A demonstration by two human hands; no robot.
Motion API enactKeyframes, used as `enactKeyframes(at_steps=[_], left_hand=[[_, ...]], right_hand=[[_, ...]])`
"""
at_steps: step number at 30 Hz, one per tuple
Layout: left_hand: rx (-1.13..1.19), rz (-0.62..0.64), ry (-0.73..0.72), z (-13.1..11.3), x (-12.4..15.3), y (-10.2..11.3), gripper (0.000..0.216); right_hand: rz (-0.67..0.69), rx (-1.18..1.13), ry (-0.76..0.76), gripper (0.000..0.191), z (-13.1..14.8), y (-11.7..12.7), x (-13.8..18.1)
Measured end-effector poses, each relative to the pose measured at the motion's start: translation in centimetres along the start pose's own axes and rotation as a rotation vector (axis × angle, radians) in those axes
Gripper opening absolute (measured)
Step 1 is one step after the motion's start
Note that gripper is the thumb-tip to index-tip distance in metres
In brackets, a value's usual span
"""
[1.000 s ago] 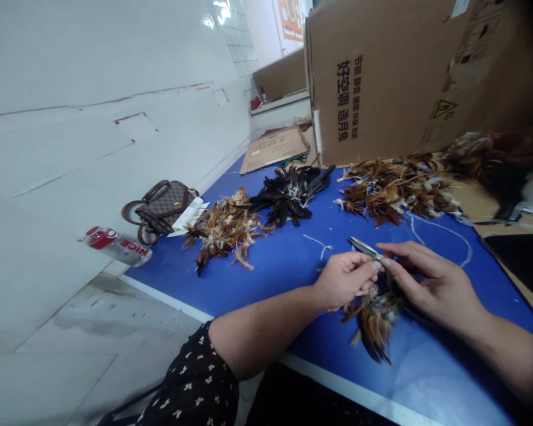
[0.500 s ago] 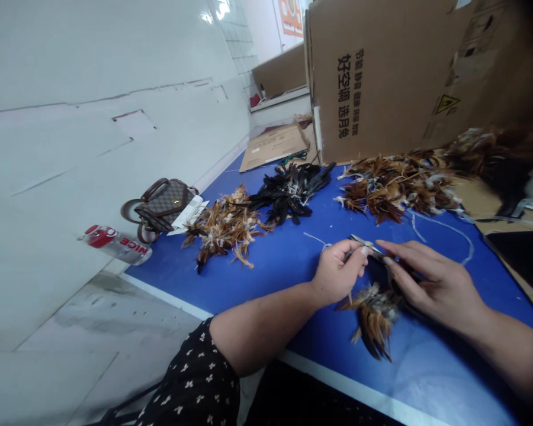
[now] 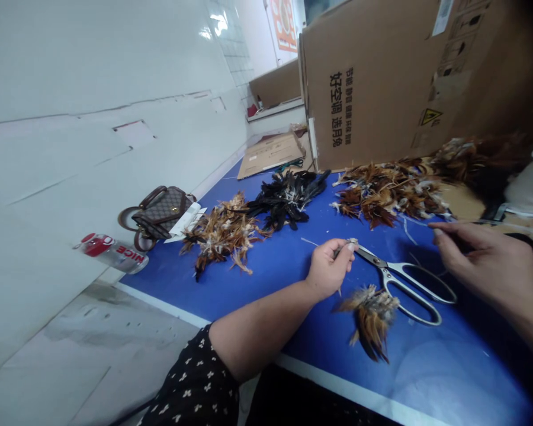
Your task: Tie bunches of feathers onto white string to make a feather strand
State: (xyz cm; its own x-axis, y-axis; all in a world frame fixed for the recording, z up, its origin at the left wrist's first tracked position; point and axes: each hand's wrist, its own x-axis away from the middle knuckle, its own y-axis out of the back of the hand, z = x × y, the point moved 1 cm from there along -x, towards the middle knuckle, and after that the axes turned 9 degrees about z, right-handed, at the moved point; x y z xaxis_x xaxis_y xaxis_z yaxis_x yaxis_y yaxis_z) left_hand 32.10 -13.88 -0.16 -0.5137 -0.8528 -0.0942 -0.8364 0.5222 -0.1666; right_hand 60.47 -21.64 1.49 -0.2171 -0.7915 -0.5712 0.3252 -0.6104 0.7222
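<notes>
Let go of scissors [image 3: 383, 264], now on counter [image 3: 288, 257] beside feather bunch [image 3: 373, 322]; drew right hand [image 3: 488, 255] back near string [image 3: 409, 232], cannot tell grip; pinching pale scrap [image 3: 352, 241] in left hand [image 3: 328, 270]; judged as pause in scissor use

The scene is lit coolly and fairly evenly, with the pale wall [image 3: 71, 71] rendered bright and slightly hazy. Small patches of hard white glare are seen high up beside the tiled strip [image 3: 237, 50], and a milky sheen is cast across the near right of the bench [image 3: 173, 272]. The right part of the cardboard box [image 3: 382, 89] is dimmed by shadow, and the top right corner is swallowed by black. The right hand [image 3: 488, 254] is softly blurred. Straight lines are skewed by wide-angle distortion; far-right feathers [image 3: 459, 157] are smeared.
</notes>
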Motion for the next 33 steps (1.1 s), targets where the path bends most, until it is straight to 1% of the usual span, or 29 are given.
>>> enactKeyframes(at_steps=[1, 3, 7, 9, 11, 14, 17, 18, 20, 22, 23, 24, 25, 27, 29, 31, 33], left_hand=[[-0.003, 0.003, -0.002, 0.0, 0.0, 0.0, 0.051], [-0.010, 0.009, -0.005, 0.1, -0.1, 0.1, 0.052], [-0.024, 0.017, -0.004, 0.3, -0.1, 0.3, 0.052], [-0.025, 0.025, 0.008, 0.3, -0.1, 0.2, 0.051], [-0.023, 0.033, 0.022, 0.3, 0.0, 0.2, 0.050], [-0.024, 0.036, 0.026, 0.0, 0.1, 0.0, 0.049], [-0.027, 0.034, 0.024, -0.2, 0.1, -0.1, 0.050], [-0.026, 0.032, 0.024, -0.2, 0.1, -0.1, 0.050], [-0.025, 0.030, 0.028, -0.3, 0.1, -0.1, 0.051], [-0.024, 0.037, 0.039, -0.3, 0.1, -0.1, 0.053], [-0.026, 0.043, 0.044, -0.3, 0.1, -0.1, 0.053], [-0.028, 0.049, 0.049, -0.3, 0.1, 0.0, 0.054], [-0.031, 0.055, 0.052, -0.3, 0.2, 0.0, 0.054], [-0.041, 0.063, 0.054, -0.4, 0.2, 0.1, 0.053], [-0.047, 0.067, 0.056, -0.4, 0.2, 0.1, 0.051], [-0.048, 0.072, 0.062, -0.4, 0.2, 0.1, 0.051], [-0.043, 0.080, 0.069, -0.5, 0.2, 0.0, 0.051]], right_hand=[[0.057, 0.015, -0.023, 0.041, -0.2, -0.1, -0.1], [0.216, 0.062, -0.063, 0.041, -0.3, -0.3, -0.2], [0.562, 0.119, -0.154, 0.051, -0.3, -0.4, -0.8], [0.680, 0.091, -0.205, 0.053, -0.8, -0.7, -1.0], [0.749, 0.042, -0.222, 0.047, -1.8, -1.3, -1.0], [0.752, -0.004, -0.190, 0.039, -3.1, -2.4, -0.7], [0.691, 0.009, -0.191, 0.041, -3.0, -2.7, -0.4], [0.638, 0.024, -0.193, 0.042, -2.5, -2.6, -0.4], [0.486, 0.045, -0.172, 0.045, -1.4, -2.1, -0.3], [0.345, 0.011, -0.113, 0.049, -0.2, -1.5, -0.2], [0.307, -0.029, -0.091, 0.054, 0.4, -1.2, 0.0], [0.301, -0.085, -0.083, 0.058, 0.9, -1.1, 0.2], [0.328, -0.155, -0.083, 0.062, 1.4, -1.1, 0.4], [0.427, -0.327, -0.091, 0.066, 2.4, -1.2, 0.8], [0.508, -0.511, -0.082, 0.066, 3.5, -1.3, 1.1], [0.534, -0.655, -0.081, 0.063, 4.5, -1.2, 1.2], [0.549, -0.744, -0.094, 0.059, 5.0, -1.0, 1.2]])
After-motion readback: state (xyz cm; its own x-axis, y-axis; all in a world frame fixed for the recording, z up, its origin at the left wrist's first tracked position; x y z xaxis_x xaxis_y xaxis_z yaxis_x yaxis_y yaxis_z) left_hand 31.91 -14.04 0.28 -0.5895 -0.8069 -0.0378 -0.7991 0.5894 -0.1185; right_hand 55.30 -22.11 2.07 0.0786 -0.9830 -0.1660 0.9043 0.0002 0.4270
